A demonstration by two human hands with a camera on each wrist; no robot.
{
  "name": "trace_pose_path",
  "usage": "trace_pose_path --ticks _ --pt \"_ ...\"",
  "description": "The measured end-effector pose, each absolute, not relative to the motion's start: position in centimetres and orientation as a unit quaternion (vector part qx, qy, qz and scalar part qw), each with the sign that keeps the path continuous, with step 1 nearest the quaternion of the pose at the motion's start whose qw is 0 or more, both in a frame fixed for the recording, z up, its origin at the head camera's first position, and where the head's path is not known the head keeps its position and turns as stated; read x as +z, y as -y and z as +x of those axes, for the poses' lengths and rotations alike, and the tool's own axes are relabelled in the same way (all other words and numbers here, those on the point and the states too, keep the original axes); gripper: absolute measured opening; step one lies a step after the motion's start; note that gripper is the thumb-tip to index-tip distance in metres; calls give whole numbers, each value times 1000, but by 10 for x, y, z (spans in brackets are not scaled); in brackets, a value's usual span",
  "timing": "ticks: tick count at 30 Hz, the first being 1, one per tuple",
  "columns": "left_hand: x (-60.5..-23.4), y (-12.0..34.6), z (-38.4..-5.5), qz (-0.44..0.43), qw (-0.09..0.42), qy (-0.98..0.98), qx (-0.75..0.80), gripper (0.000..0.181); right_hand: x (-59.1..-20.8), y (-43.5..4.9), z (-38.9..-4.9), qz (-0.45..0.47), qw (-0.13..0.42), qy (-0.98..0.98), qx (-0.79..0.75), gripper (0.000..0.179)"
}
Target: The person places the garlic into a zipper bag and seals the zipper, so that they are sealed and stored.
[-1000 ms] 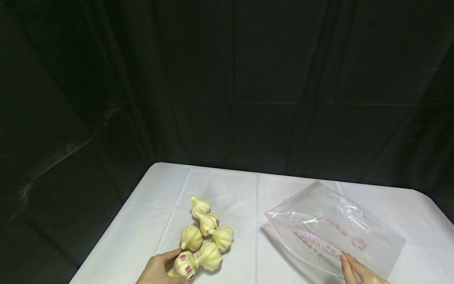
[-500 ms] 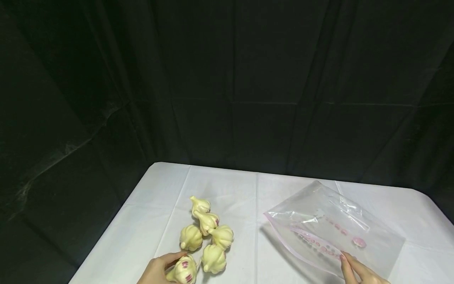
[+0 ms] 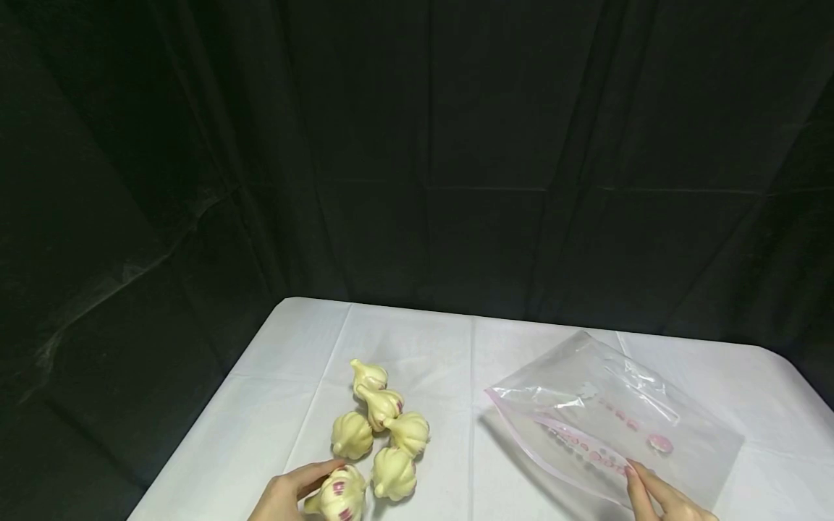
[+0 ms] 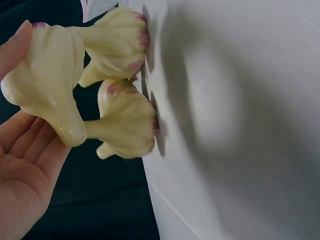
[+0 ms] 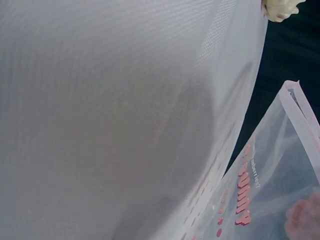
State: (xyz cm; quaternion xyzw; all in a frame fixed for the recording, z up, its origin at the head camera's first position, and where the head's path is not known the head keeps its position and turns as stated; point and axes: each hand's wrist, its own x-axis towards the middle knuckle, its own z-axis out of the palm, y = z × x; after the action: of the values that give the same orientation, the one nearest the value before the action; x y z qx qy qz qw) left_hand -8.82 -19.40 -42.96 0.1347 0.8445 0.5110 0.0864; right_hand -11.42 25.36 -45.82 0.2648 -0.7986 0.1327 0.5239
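Observation:
At the front left, my left hand grips a garlic bulb, pale cream with purple-red patches. In the left wrist view that garlic bulb sits between thumb and fingers, its stem toward the palm side. Just beyond it lies a cluster of several more bulbs, among them a near one and a yellower one. To the right, my right hand pinches the pink-edged rim of a clear zip bag with thumb and forefinger. The bag's mouth gapes toward the front left.
Beneath everything is a table covered with a creased white cloth. Black curtains hang behind it and down the left side. Pink print shows on the bag in the right wrist view.
My left hand has drawn its garlic bulb away from the cluster. The bulb beside it has tipped and shifted slightly right. The right hand and bag stay almost still.

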Motion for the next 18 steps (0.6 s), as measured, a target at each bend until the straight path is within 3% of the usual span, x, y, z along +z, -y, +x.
trace_pose_path --ticks 5,12,15,18 --pt "-425 187 -91 190 78 -834 513 61 -455 -252 -110 259 509 812 119 52" --pt "-417 179 -92 242 16 -834 496 61 -448 -257 -106 310 483 815 81 58" --pt "-411 174 -91 235 21 -833 501 61 -444 -258 -103 314 463 827 58 58" --pt "-406 165 -92 231 34 -829 508 61 -446 -256 -104 295 483 821 74 53"
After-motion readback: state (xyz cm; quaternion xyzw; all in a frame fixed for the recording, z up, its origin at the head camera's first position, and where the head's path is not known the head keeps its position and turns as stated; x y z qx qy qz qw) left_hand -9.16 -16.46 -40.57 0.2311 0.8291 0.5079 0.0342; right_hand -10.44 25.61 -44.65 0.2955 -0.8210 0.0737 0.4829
